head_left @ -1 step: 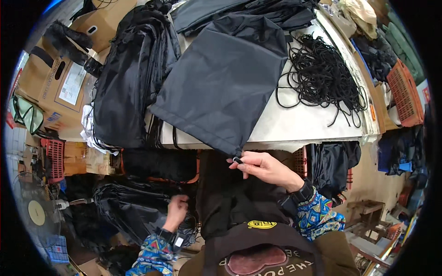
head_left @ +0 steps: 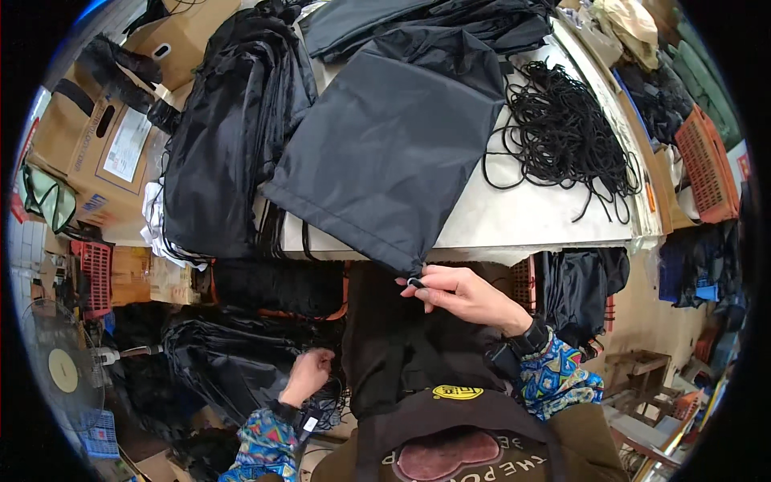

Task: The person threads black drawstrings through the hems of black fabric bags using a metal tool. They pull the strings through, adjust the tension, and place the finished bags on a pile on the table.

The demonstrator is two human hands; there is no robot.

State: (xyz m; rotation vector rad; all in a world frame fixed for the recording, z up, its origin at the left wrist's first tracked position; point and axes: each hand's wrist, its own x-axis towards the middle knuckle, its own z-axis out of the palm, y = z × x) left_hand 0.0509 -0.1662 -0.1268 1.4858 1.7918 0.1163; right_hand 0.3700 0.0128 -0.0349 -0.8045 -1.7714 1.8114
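Observation:
A flat black drawstring bag [head_left: 393, 136] lies slantwise on the white table, its near corner hanging over the front edge. My right hand [head_left: 466, 296] pinches that corner between thumb and fingers; a small pale curved piece shows at the fingertips, too small to name. Lower left, my left hand [head_left: 309, 376] is beside a pile of folded black bags [head_left: 225, 361], below table height. Its fingers are curled together, and what they hold, if anything, cannot be made out against the dark cloth. Right of the bag lies a tangled heap of black cords [head_left: 566, 132].
A tall stack of black bags [head_left: 233, 153] stands on the table's left, with more black fabric [head_left: 434, 24] at the back. Cardboard boxes [head_left: 104, 153] stand far left, above a fan [head_left: 64, 369]. Orange crates [head_left: 707, 165] are at the right. The table's front edge [head_left: 514, 249] runs before me.
My left hand has dropped slightly, toward my body. The right hand keeps its pinch on the bag's corner almost unmoved.

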